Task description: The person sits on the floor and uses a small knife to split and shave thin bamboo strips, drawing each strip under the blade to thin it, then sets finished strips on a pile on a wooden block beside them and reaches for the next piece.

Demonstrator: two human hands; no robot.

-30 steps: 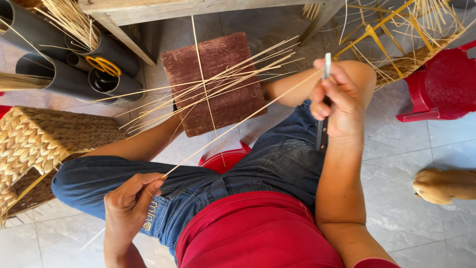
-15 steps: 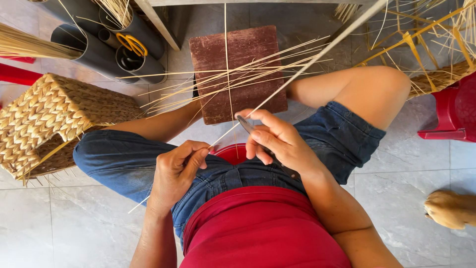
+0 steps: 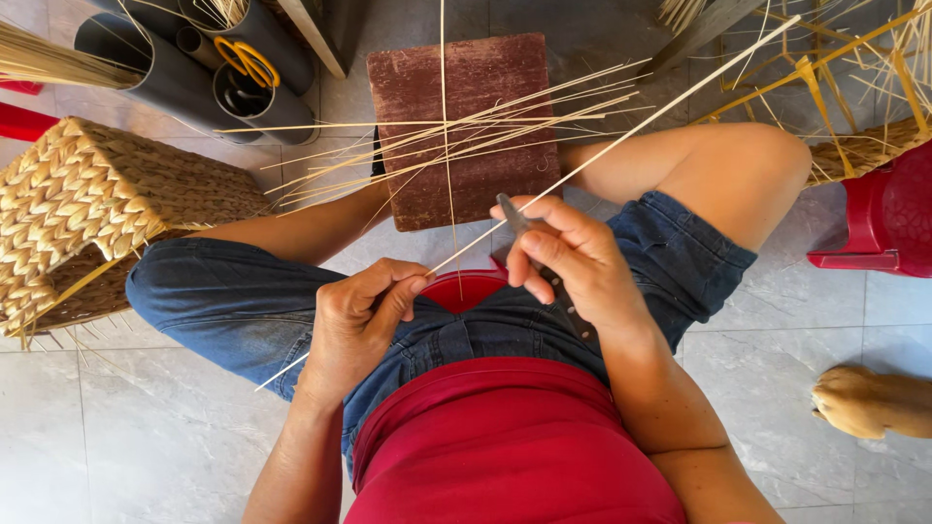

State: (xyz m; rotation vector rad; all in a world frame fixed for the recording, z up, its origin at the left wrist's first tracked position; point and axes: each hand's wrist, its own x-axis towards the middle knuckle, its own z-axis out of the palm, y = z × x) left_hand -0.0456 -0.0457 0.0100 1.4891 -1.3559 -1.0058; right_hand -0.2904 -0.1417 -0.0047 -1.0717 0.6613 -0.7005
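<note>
Here, your left hand (image 3: 357, 320) sits just left of the frame's centre, fingers curled shut around a long pale cane strip (image 3: 621, 141), pinching it between thumb and forefinger. The strip runs from below that hand, near your left thigh, up through the pinch and on diagonally to the upper right of the frame, crossing above your right knee. Your right hand (image 3: 573, 267) lies just right of centre, closed around a slim grey knife (image 3: 544, 267); the blade tip points up and left and meets the strip just beside your left thumb, while the dark handle runs back under your palm towards the wrist.

Both hands hover over your lap, above a red stool (image 3: 466, 288) that shows between your denim-clad thighs. Ahead of your knees, at upper centre, a dark red block (image 3: 466, 87) lies on the grey tiled floor (image 3: 175, 437) with a fan of thin cane strips (image 3: 437, 146) spread across it. At the left edge stands a woven basket (image 3: 87, 213). In the upper left, grey tubes (image 3: 146, 68) hold yellow-handled scissors (image 3: 248, 60). A red plastic chair (image 3: 888, 218) sits at the right edge, and a tan animal's paw (image 3: 869, 400) shows at lower right.
</note>
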